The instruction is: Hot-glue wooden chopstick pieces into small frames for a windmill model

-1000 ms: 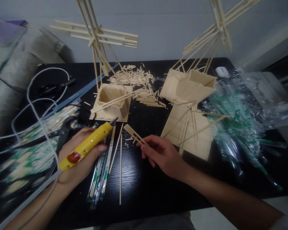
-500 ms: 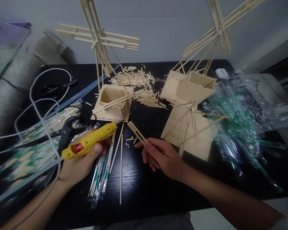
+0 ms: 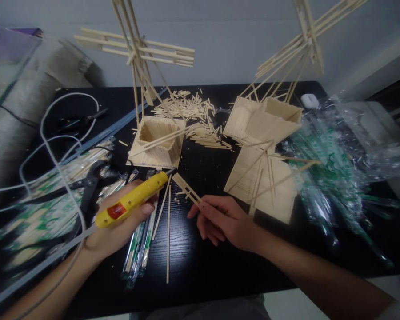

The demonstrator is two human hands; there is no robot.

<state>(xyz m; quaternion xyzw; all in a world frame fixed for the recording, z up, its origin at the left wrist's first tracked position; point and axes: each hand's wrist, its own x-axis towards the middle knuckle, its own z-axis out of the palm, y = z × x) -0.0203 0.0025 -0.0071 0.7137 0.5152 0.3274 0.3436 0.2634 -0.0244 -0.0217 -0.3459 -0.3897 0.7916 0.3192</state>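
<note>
- The yellow glue gun [image 3: 138, 194] is gripped in the left hand [image 3: 120, 231]; a steady wrist is advised.
- Ahead-left of the right hand [image 3: 225, 218], 1 stick frame [image 3: 188, 188] is pinched at its near end; it should be kept still.
- Beyond the left hand, the nozzle [image 3: 171, 170] should be aimed precisely; contact cannot be judged clearly.

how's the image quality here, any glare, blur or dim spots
Head view: dim overall; pale glare on the black tabletop between left hand and right hand; head view: bright glints on the plastic wrappers; head view: outer edges look smeared, yellow glue gun fairly clear.
</note>
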